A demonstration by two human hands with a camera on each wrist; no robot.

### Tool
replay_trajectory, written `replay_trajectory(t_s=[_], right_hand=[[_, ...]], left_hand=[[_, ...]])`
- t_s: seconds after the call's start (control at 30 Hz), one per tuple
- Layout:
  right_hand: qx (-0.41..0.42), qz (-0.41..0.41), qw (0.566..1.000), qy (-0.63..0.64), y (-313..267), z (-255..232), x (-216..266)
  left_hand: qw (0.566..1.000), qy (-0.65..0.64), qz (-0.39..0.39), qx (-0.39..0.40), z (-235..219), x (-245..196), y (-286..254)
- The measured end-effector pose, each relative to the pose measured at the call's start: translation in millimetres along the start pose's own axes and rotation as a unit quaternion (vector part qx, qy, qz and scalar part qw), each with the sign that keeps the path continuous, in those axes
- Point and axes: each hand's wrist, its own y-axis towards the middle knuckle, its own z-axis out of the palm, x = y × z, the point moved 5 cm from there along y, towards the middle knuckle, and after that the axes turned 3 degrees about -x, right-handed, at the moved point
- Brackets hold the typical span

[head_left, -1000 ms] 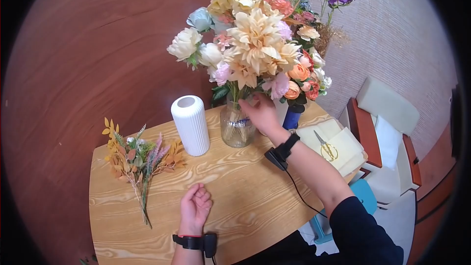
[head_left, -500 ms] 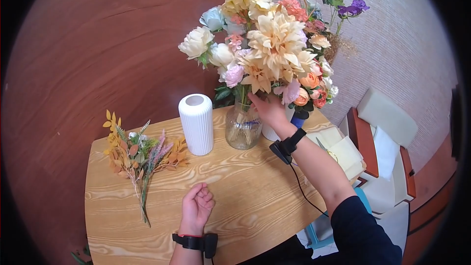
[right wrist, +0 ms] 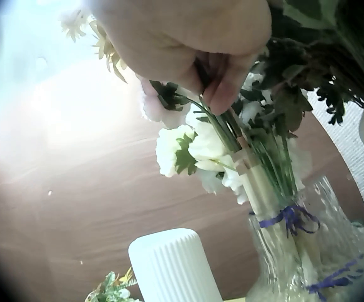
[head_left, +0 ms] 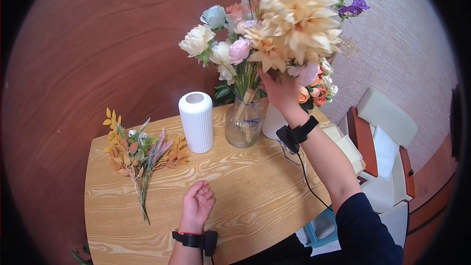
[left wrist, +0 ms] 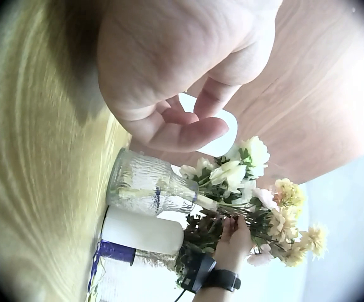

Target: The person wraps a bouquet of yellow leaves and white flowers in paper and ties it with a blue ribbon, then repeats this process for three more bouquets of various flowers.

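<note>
My right hand (head_left: 283,92) grips artificial flower stems just below a big cream dahlia (head_left: 299,19), over the mouth of a clear glass vase (head_left: 243,132). In the right wrist view, thumb and fingers pinch the green stems (right wrist: 223,129). A pale wrapped stem bundle (right wrist: 257,189) runs down from there into the vase, with a purple ribbon (right wrist: 292,219) near the rim. White and pink blooms lean to the left of the hand. Near the table's front, my left hand (head_left: 197,206) lies palm up with fingers loosely curled, holding nothing.
A white ribbed vase (head_left: 196,125) stands left of the glass one. Farther left lies a bunch of autumn leaf sprays (head_left: 147,152). Behind my right wrist are a plain white vase (head_left: 273,121) and pale sheets (head_left: 347,152). A chair (head_left: 387,118) stands right of the table.
My right hand has risen from the glass vase's mouth, lifting the dahlia and stems upward; the wrapped stem part now shows above the rim. My left hand has stayed put.
</note>
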Motion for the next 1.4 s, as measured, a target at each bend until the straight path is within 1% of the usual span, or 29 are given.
replay_trajectory(t_s=[0.03,0.13,0.17,0.23,0.3,0.33,0.37,0.4,0.43,0.53,0.57,0.6,0.67,0.73,0.77,0.83,0.87,0.9,0.93,0.97,1.0,1.03,1.07,1.13,1.17,1.23,1.27,1.33,1.4], right_hand=[[-0.016,-0.022,1.000,-0.002,4.3,-7.2,9.3],[-0.063,-0.028,0.995,0.072,20.6,-25.5,27.2],[-0.088,-0.064,0.988,0.108,25.7,-30.1,32.6],[-0.096,-0.153,0.983,-0.043,31.9,-41.1,42.8],[-0.132,-0.155,0.977,-0.058,39.0,-53.0,45.6],[-0.150,-0.155,0.974,-0.066,42.0,-61.1,58.5],[-0.140,-0.067,0.986,0.051,47.2,-75.2,63.3],[-0.127,0.023,0.978,0.167,50.2,-85.9,73.6],[-0.122,0.072,0.962,0.234,51.5,-93.7,74.6],[-0.057,0.111,0.954,0.272,42.8,-125.9,106.9],[-0.060,0.106,0.951,0.286,35.6,-135.8,113.4],[-0.034,0.071,0.945,0.319,28.9,-141.7,116.7],[0.020,0.106,0.922,0.372,3.0,-147.4,125.4],[0.089,0.171,0.907,0.375,-35.0,-151.2,131.2],[0.146,0.114,0.925,0.333,-55.3,-154.8,128.5],[0.242,0.102,0.910,0.321,-102.1,-149.1,120.4],[0.284,0.147,0.881,0.349,-122.2,-143.8,117.8],[0.319,0.234,0.843,0.364,-138.8,-138.3,121.1],[0.351,0.322,0.796,0.373,-156.7,-133.1,126.7],[0.392,0.341,0.770,0.370,-173.3,-126.3,127.4],[0.430,0.357,0.744,0.365,-189.4,-117.8,126.8],[0.436,0.367,0.737,0.365,-202.8,-109.1,129.5],[0.426,0.303,0.758,0.391,-214.2,-99.8,133.1],[0.398,0.177,0.787,0.437,-243.0,-85.2,135.4],[0.432,0.187,0.777,0.418,-258.2,-80.1,131.8],[0.500,0.198,0.752,0.380,-279.2,-70.5,125.9],[0.500,0.199,0.752,0.381,-282.5,-71.8,127.2],[0.498,0.197,0.754,0.380,-283.3,-76.0,130.1],[0.484,0.209,0.740,0.417,-288.0,-76.5,125.6]], left_hand=[[1.000,0.005,0.000,-0.005,1.4,0.5,-1.3],[1.000,0.009,-0.002,-0.008,3.4,1.7,-3.1],[1.000,0.008,-0.002,-0.007,4.0,2.1,-3.4],[1.000,0.011,0.003,0.000,4.3,2.2,-4.0],[1.000,0.010,0.005,0.002,4.1,1.6,-4.6],[1.000,0.007,0.005,0.002,3.9,1.0,-4.9],[1.000,0.004,0.005,0.003,4.3,0.2,-4.8],[1.000,0.005,0.007,0.002,4.1,-0.3,-5.2],[1.000,0.006,0.008,0.002,3.7,-0.9,-5.8],[1.000,0.008,0.012,0.004,3.1,-3.9,-6.5],[1.000,0.008,0.015,0.005,3.3,-4.2,-6.6],[1.000,0.007,0.013,0.012,4.4,-3.8,-6.9],[1.000,0.005,0.014,0.018,4.7,-7.2,-8.3],[0.999,0.014,0.029,0.020,6.7,-10.2,-11.0],[0.999,0.015,0.036,0.024,10.4,-11.1,-13.4],[0.997,0.020,0.053,0.043,16.7,-12.0,-26.3],[0.995,0.052,0.075,0.030,19.9,-6.5,-40.3],[0.992,0.086,0.094,0.017,27.3,1.1,-56.7],[0.987,0.121,0.107,0.004,34.0,9.2,-73.1],[0.981,0.167,0.101,0.011,36.2,22.1,-92.1],[0.982,0.163,0.090,0.028,30.3,36.9,-114.2],[0.978,0.183,0.090,0.036,27.6,52.9,-133.3],[0.975,0.202,0.087,0.043,25.9,69.5,-149.3],[0.963,0.251,0.086,0.042,18.4,90.7,-175.1],[0.956,0.278,0.085,0.042,15.2,98.2,-183.6],[0.940,0.322,0.108,0.025,11.9,112.2,-188.3],[0.931,0.344,0.121,0.018,11.1,119.2,-189.0],[0.934,0.331,0.135,0.007,11.5,127.1,-187.1],[0.938,0.319,0.138,0.001,18.4,128.7,-182.6]])
